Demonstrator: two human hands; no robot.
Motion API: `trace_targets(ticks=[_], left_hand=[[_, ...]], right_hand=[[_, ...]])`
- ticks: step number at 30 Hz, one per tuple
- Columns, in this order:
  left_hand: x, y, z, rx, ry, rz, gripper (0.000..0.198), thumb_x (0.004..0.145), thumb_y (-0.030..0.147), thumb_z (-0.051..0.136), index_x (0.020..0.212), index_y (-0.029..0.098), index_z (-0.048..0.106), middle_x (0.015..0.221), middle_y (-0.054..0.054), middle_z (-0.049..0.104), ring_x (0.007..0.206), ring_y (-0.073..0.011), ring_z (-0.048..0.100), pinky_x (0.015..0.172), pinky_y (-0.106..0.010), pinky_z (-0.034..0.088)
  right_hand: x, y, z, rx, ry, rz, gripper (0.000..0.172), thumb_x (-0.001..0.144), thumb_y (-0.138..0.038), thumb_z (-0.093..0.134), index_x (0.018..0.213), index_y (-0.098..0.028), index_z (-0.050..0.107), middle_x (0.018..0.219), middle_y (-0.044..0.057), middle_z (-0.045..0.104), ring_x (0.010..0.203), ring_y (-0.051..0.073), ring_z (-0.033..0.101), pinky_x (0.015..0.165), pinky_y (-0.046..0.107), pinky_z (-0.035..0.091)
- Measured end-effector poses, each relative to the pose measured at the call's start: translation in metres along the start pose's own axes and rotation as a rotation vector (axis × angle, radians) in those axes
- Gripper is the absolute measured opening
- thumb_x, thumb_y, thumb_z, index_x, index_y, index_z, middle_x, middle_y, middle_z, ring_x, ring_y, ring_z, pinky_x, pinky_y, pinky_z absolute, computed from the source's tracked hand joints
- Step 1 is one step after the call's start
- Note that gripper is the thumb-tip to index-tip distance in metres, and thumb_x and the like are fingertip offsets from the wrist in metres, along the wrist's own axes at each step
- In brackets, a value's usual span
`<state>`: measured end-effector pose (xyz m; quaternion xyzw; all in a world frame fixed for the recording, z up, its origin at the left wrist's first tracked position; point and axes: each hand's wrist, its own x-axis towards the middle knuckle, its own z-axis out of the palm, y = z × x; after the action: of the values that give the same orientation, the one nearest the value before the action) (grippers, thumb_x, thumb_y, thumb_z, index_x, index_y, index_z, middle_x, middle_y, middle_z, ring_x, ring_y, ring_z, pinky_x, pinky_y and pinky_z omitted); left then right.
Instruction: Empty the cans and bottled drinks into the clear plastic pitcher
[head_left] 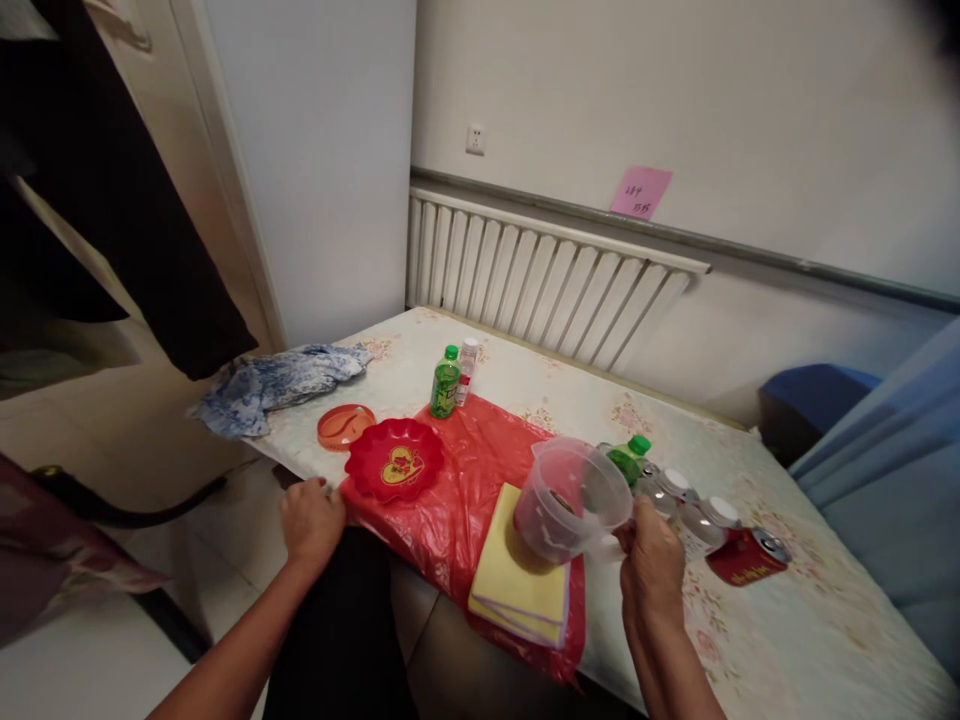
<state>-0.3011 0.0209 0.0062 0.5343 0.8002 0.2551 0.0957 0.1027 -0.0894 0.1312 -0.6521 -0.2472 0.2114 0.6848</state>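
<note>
My right hand (654,560) is closed around the handle of a clear plastic measuring jug (551,515). The jug leans a little, its wide mouth facing up, over a stack of folded yellow cloths (517,605). Under the cloths spreads a red plastic sheet (480,450). At the table's front edge, by my knee, my left hand (311,525) rests with its fingers loosely curled and nothing visible in them. Nearest to it are a red scalloped dish (371,465) with a yellow heart print and an orange round lid (346,425).
A green bottle (445,385) and a clear bottle (466,370) stand at the back. Right of the jug lie several bottles, one with a green cap (639,446), and a red can (746,557). A blue-white cloth (289,380) hangs over the left edge. A radiator (540,275) lines the wall.
</note>
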Motion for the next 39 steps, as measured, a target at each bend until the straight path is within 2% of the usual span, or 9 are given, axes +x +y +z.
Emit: trace_targets(ticks=[3, 5, 8, 11, 14, 20, 29, 34, 39], left_hand=[[-0.024, 0.035, 0.010, -0.018, -0.003, 0.305, 0.043, 0.091, 0.021, 0.032, 0.129, 0.010, 0.050, 0.136, -0.017, 0.054, 0.133, -0.0280, 0.043, 0.113, -0.046, 0.034], [-0.043, 0.065, 0.027, -0.028, -0.071, 0.501, 0.048, 0.092, 0.016, 0.028, 0.136, 0.013, 0.046, 0.146, -0.011, 0.048, 0.140, -0.0206, 0.037, 0.117, -0.038, 0.030], [-0.063, 0.112, 0.058, -0.016, -0.200, 0.722, 0.052, 0.092, 0.021, 0.035, 0.144, 0.017, 0.041, 0.154, -0.005, 0.040, 0.145, -0.0172, 0.029, 0.119, -0.034, 0.028], [-0.067, 0.148, 0.085, 0.047, -0.308, 0.774, 0.058, 0.092, 0.024, 0.039, 0.149, 0.015, 0.033, 0.160, -0.006, 0.027, 0.149, -0.0210, 0.017, 0.121, -0.038, 0.023], [-0.059, 0.165, 0.104, 0.124, -0.380, 0.684, 0.060, 0.091, 0.035, 0.046, 0.145, 0.009, 0.040, 0.157, -0.017, 0.030, 0.147, -0.0333, 0.022, 0.117, -0.051, 0.026], [-0.056, 0.160, 0.117, 0.204, -0.427, 0.631, 0.064, 0.093, 0.044, 0.043, 0.148, 0.011, 0.037, 0.159, -0.015, 0.025, 0.148, -0.0336, 0.015, 0.119, -0.051, 0.016], [-0.066, 0.155, 0.103, 0.170, -0.379, 0.642, 0.056, 0.089, 0.031, 0.049, 0.141, 0.010, 0.045, 0.154, -0.021, 0.035, 0.145, -0.0362, 0.026, 0.114, -0.053, 0.028], [-0.071, 0.143, 0.079, 0.094, -0.281, 0.710, 0.049, 0.088, 0.024, 0.052, 0.136, 0.015, 0.050, 0.152, -0.018, 0.038, 0.144, -0.0338, 0.028, 0.111, -0.051, 0.033], [-0.066, 0.119, 0.036, 0.072, -0.170, 0.759, 0.031, 0.094, 0.019, 0.042, 0.120, 0.016, 0.059, 0.132, -0.014, 0.057, 0.125, -0.0252, 0.050, 0.107, -0.039, 0.039]], right_hand=[[0.000, 0.010, 0.001, -0.042, -0.033, 0.021, 0.040, 0.082, -0.049, 0.056, 0.057, -0.023, 0.040, 0.049, -0.007, 0.037, 0.048, 0.010, 0.031, 0.047, 0.027, 0.023], [0.001, 0.014, 0.000, -0.051, -0.052, 0.014, 0.041, 0.083, -0.050, 0.055, 0.057, -0.023, 0.039, 0.048, -0.007, 0.036, 0.048, 0.010, 0.030, 0.047, 0.027, 0.023], [0.004, 0.018, -0.003, -0.101, -0.073, -0.006, 0.043, 0.084, -0.053, 0.053, 0.056, -0.023, 0.040, 0.049, -0.007, 0.037, 0.049, 0.011, 0.032, 0.048, 0.027, 0.024], [0.006, 0.021, -0.006, -0.164, -0.075, -0.006, 0.046, 0.085, -0.056, 0.051, 0.055, -0.022, 0.043, 0.049, -0.006, 0.040, 0.050, 0.012, 0.035, 0.050, 0.027, 0.026], [0.007, 0.023, -0.007, -0.138, -0.084, 0.014, 0.045, 0.084, -0.057, 0.052, 0.057, -0.022, 0.045, 0.050, -0.005, 0.042, 0.051, 0.013, 0.037, 0.050, 0.027, 0.028], [0.005, 0.020, -0.006, -0.170, -0.087, 0.005, 0.046, 0.084, -0.056, 0.051, 0.054, -0.022, 0.045, 0.049, -0.005, 0.043, 0.051, 0.013, 0.038, 0.051, 0.028, 0.029], [0.007, 0.020, -0.006, -0.191, -0.092, 0.005, 0.048, 0.087, -0.055, 0.049, 0.052, -0.022, 0.044, 0.048, -0.005, 0.041, 0.050, 0.013, 0.037, 0.050, 0.028, 0.028], [0.007, 0.021, -0.009, -0.246, -0.104, -0.018, 0.049, 0.088, -0.056, 0.046, 0.053, -0.021, 0.046, 0.049, -0.004, 0.042, 0.051, 0.013, 0.038, 0.051, 0.028, 0.029], [0.006, 0.019, -0.009, -0.264, -0.082, 0.000, 0.048, 0.087, -0.054, 0.049, 0.052, -0.022, 0.047, 0.049, -0.004, 0.045, 0.051, 0.014, 0.040, 0.052, 0.029, 0.030]])
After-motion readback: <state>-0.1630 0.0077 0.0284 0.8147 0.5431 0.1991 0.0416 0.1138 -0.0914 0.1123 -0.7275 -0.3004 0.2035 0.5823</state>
